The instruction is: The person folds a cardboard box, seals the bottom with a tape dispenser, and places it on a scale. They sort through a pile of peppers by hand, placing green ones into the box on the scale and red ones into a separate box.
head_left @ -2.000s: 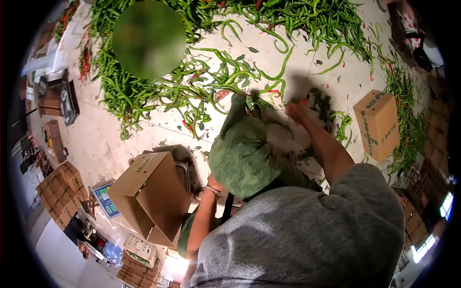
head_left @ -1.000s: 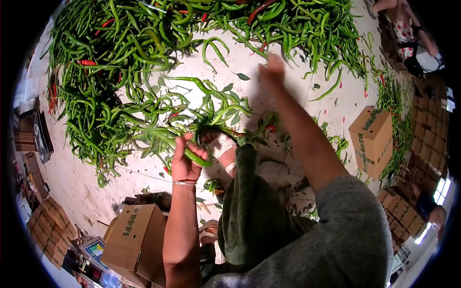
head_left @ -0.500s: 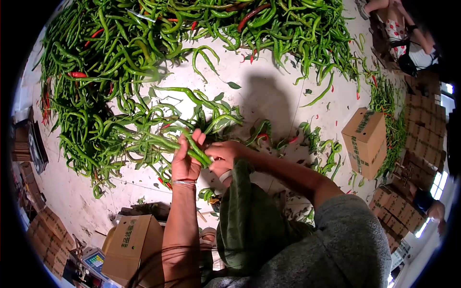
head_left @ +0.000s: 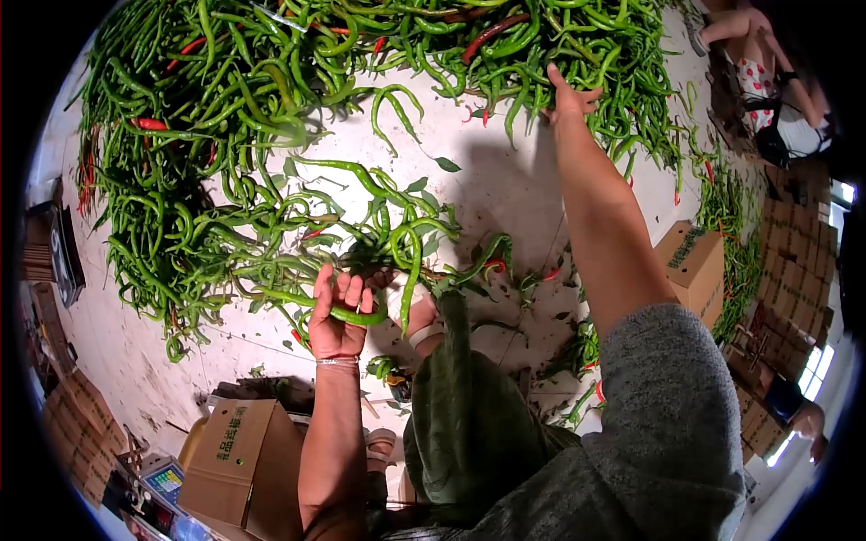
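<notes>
My left hand point(head_left: 339, 316) is palm up at the lower middle, its fingers loosely curled round a long green pepper point(head_left: 356, 316). Another curved pepper point(head_left: 412, 270) hangs or lies just right of it. My right hand point(head_left: 571, 97) reaches out at the upper right, its fingers spread at the edge of the large pile of green peppers point(head_left: 406, 27); I see nothing held in it. A looser heap of peppers with leaves point(head_left: 262, 261) lies left of my left hand.
An open cardboard box point(head_left: 239, 451) stands at the lower left beside a scale with a keypad point(head_left: 166, 480). A closed box point(head_left: 690, 266) is on the right, near stacked boxes point(head_left: 798, 261). Other people show at the right edge. My bent leg point(head_left: 469, 406) is below.
My right hand has left the left one and stretched up and right to the big pile. The left hand has opened its palm somewhat, with fewer peppers in it.
</notes>
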`<state>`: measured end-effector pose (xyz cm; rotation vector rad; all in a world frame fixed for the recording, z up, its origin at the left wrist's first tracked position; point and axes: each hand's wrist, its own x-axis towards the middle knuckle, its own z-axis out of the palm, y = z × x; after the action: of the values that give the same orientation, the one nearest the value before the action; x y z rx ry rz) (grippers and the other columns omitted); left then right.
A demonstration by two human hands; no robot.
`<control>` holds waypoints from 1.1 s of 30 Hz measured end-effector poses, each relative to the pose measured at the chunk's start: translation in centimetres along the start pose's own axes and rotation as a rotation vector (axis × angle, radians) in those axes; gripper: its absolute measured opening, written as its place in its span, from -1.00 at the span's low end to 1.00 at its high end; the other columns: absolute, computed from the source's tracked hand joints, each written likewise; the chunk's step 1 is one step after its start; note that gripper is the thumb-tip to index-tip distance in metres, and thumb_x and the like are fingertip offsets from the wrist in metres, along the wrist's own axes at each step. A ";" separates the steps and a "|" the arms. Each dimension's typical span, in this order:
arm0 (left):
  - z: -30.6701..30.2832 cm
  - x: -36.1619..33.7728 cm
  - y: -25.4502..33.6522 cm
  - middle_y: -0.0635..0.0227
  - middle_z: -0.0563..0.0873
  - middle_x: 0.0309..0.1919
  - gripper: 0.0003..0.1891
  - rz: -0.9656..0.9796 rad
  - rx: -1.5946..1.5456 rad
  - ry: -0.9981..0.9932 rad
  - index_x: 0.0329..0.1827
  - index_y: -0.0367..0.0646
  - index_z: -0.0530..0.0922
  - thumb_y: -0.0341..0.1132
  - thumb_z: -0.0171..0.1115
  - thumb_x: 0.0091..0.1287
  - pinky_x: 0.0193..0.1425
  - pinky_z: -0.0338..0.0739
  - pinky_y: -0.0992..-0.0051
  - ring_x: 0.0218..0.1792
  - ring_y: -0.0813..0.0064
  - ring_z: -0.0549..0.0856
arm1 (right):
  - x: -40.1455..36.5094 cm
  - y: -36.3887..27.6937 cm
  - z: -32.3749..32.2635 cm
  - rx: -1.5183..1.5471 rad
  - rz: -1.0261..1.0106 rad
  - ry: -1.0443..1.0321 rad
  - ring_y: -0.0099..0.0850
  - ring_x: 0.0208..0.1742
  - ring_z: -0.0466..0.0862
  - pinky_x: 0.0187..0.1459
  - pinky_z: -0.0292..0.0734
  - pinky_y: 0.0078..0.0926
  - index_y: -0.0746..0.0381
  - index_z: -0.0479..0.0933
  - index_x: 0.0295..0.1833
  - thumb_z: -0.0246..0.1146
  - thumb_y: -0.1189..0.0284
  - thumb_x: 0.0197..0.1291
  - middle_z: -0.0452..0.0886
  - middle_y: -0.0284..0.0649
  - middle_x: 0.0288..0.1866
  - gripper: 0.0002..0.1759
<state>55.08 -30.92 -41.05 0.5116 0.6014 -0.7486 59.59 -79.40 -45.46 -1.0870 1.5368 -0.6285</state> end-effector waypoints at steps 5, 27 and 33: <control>-1.2 -1.4 0.2 0.34 0.67 -0.09 -0.68 0.003 0.018 0.074 0.14 0.03 0.46 -0.25 0.13 0.32 0.03 0.56 0.21 -0.04 0.33 0.65 | 0.1 2.0 3.8 0.061 -0.189 0.200 -0.11 0.29 0.29 0.31 0.19 -0.35 0.10 -0.27 0.45 0.48 0.47 -0.29 -0.05 0.01 0.44 0.27; -1.3 -1.2 -0.1 0.31 0.64 -0.04 -0.72 -0.032 -0.095 0.005 0.12 0.03 0.50 -0.25 0.09 0.36 0.02 0.56 0.28 0.03 0.33 0.61 | -8.2 6.1 -14.5 0.144 -0.047 -0.279 -0.29 -0.17 0.54 -0.42 0.50 -0.34 0.02 0.16 0.25 0.26 0.63 -0.10 0.49 -0.18 -0.09 -0.25; -2.0 -1.9 -0.7 0.31 0.62 -0.03 -0.67 -0.028 -0.115 -0.005 0.18 0.02 0.43 -0.24 0.06 0.37 0.07 0.53 0.24 0.04 0.32 0.60 | -15.2 11.2 -17.7 0.362 0.108 -0.406 -0.30 -0.11 0.53 -0.19 0.53 -0.35 0.05 0.25 0.22 0.19 0.62 -0.07 0.50 -0.22 -0.06 -0.34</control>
<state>52.80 -29.28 -41.37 0.3960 0.6442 -0.7368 39.03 -63.81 -43.20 -0.7903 1.0726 -0.5454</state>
